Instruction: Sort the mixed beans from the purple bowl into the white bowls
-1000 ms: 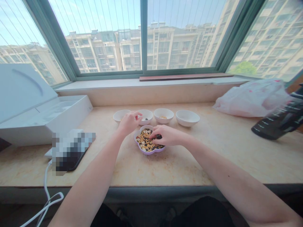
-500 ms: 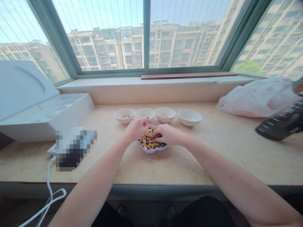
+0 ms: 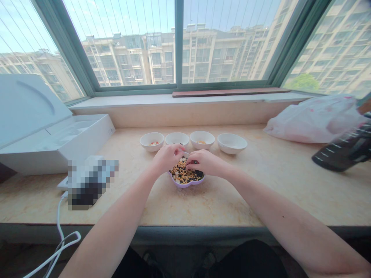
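Note:
A purple, lobed bowl stands on the counter, filled with mixed beans and seeds in yellow, black and white. My left hand is over its far left rim, fingers curled together near the white bowls. Over the right side, my right hand has its fingers bent and pinched at the bean mix. What either hand holds, if anything, is hidden. Behind them are the first white bowl with a few red and white bits, the second with dark ones, the third with yellowish ones, and the fourth showing only its white inside.
To the left are an open white box, a blurred-out object and a white cable. A plastic bag and a dark jug-like container lie at the right. Windows rise behind the counter.
My right hand has risen slightly, and its fingers are drawn closer together above the beans. My left hand and the bowls stay in place.

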`<action>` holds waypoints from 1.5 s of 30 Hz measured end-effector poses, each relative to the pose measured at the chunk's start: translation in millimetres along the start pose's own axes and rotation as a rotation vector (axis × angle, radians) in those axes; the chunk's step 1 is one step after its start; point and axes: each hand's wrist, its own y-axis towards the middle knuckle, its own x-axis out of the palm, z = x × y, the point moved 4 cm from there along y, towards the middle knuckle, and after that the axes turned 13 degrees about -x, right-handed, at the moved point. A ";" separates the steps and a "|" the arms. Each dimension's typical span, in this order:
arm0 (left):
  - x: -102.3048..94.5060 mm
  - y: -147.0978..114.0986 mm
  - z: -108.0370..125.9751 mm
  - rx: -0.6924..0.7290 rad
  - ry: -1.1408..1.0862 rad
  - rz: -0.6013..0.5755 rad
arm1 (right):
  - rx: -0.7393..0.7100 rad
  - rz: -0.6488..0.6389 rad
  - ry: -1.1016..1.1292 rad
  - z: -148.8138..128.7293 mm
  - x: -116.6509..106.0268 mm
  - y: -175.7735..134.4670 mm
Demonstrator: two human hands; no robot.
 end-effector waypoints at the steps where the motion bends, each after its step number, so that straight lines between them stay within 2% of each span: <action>1: -0.1 0.1 -0.1 0.000 -0.004 0.001 | 0.002 0.010 0.004 -0.1 -0.5 0.0; 5: -0.4 0.2 -0.4 0.005 -0.010 0.009 | 0.016 0.061 0.021 -2.3 -4.1 0.0; 8: -1.1 0.3 -0.6 0.006 -0.015 0.013 | 0.078 0.161 0.131 -3.4 -9.6 -0.9; 13: -3.1 0.6 -1.4 -0.006 -0.010 0.019 | 0.283 0.343 0.620 0.8 -16.3 -3.6; 19: -2.7 -0.8 -0.7 -0.006 -0.013 0.006 | 0.350 0.530 1.232 1.0 -21.6 -3.4; 22: -2.2 -1.3 0.0 -0.028 -0.001 -0.017 | 0.376 0.561 1.403 -0.1 -24.4 -4.4; 26: -2.2 -1.8 0.1 -0.068 0.013 -0.056 | 0.326 0.603 1.510 -1.6 -33.6 -5.9; 31: -2.8 -2.6 0.5 -0.074 0.016 -0.067 | 0.295 0.621 1.473 -2.5 -41.9 -7.1; 38: -2.4 -2.5 1.3 -0.059 0.035 -0.078 | 0.281 0.615 1.296 2.3 -38.0 -6.3; 42: -2.0 -2.3 1.2 -0.052 0.051 -0.077 | 0.231 0.653 0.966 1.5 -38.6 -6.9; 45: -2.1 -2.8 1.9 -0.042 0.061 -0.076 | 0.166 0.701 0.481 -6.6 -43.1 -9.2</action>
